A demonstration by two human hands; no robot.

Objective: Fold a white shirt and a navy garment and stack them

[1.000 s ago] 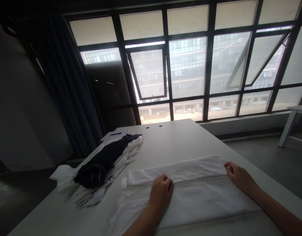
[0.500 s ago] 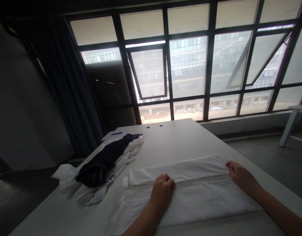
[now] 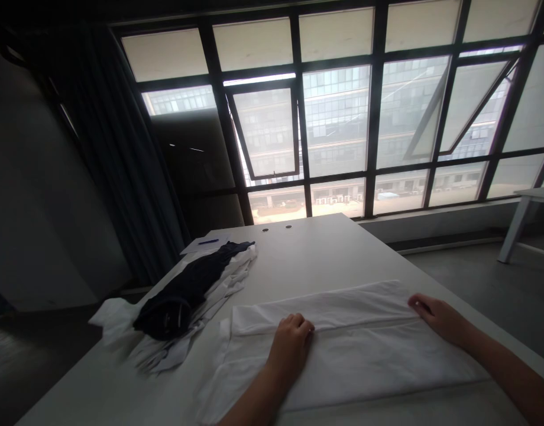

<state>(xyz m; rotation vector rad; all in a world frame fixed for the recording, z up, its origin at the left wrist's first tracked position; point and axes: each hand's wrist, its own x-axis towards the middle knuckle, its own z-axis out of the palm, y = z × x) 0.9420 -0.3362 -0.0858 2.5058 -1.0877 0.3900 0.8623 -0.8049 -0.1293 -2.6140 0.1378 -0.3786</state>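
A white garment (image 3: 343, 355) lies flat on the white table (image 3: 316, 254), with its far long edge folded over toward me. My left hand (image 3: 290, 346) rests on the fold near its left end, fingers curled down against the cloth. My right hand (image 3: 438, 316) sits at the garment's right end, its fingers bent and pinching the edge of the folded strip.
A pile of clothes, a dark garment (image 3: 187, 290) on top of white ones (image 3: 121, 319), lies at the table's left. A sheet of paper with a blue pen (image 3: 209, 241) is behind it. Another table's leg (image 3: 515, 228) stands far right.
Both hands stay on the folded edge. My right hand has slid slightly right and toward me along the garment's end.
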